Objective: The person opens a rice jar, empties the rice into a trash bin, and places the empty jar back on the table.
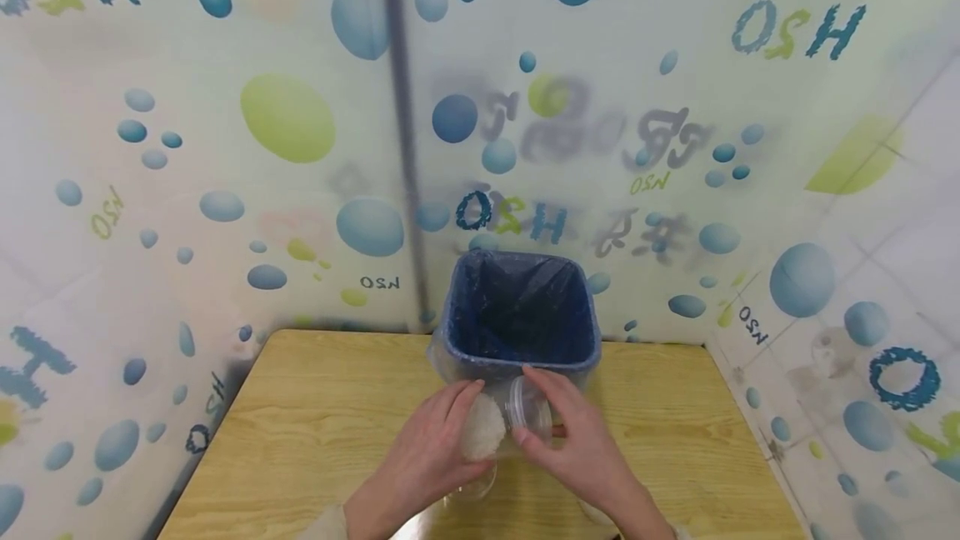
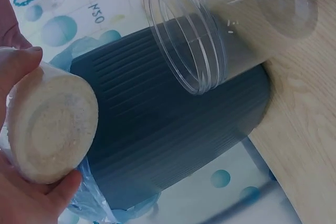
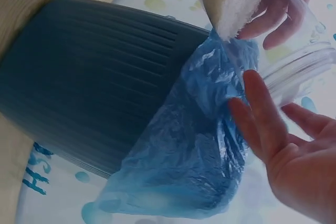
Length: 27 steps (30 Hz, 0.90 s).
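My left hand (image 1: 427, 448) grips a clear plastic jar (image 2: 55, 129) by its lower part, with pale white grains, like rice, packed at its base end. The grains (image 3: 239, 11) lie slanted, so the jar is tilted. To its right, my right hand (image 1: 573, 436) has thumb and fingers around clear plastic with a threaded rim (image 3: 299, 72). Whether that rim belongs to the same jar or a second one, I cannot tell. Both hands are just in front of the bin (image 1: 525, 361). A second clear jar (image 2: 247, 30) stands upright on the table, below my left hand.
The dark blue bin, lined with a blue plastic bag (image 3: 205, 129), stands at the back of the wooden table (image 1: 315, 407). Behind it is a wall covering (image 1: 300, 40) with blue and green dots. Similar covering borders both sides.
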Tool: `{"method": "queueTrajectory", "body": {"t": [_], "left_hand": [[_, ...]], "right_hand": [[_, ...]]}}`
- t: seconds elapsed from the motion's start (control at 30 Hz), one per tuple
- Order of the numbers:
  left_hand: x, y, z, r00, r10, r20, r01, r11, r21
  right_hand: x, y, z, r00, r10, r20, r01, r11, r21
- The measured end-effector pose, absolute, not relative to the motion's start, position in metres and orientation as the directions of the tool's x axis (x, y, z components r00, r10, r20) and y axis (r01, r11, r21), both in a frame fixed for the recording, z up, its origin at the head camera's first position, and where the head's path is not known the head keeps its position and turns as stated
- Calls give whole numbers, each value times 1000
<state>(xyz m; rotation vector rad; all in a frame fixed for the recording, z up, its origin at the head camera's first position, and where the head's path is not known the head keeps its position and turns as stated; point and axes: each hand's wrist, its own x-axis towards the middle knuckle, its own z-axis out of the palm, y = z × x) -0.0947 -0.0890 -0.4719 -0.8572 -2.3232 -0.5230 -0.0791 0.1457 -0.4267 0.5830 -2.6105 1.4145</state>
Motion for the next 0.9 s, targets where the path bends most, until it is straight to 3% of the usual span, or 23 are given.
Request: {"method": "queueTrajectory", "body": {"t": [0.17,0.27,0.53,0.9], "left_hand": [[-93,-89,-472,-622,446,643,675,721,154],[-93,-90,-471,-629,448,635,675,720,161],[-96,-92,-470,-586,477,655,714,687,137],[-96,-99,-455,-601,521,606,718,685,123]], "right_hand": [[-78,145,-421,-957,-252,146,-271,591,-760],[-79,145,-419,-957,-259,130,-264,594,-760],[-79,147,-424,-901,-329,284,-421,497,-759],[-85,155,-423,-718,-493,492,-695,463,-550]]}}
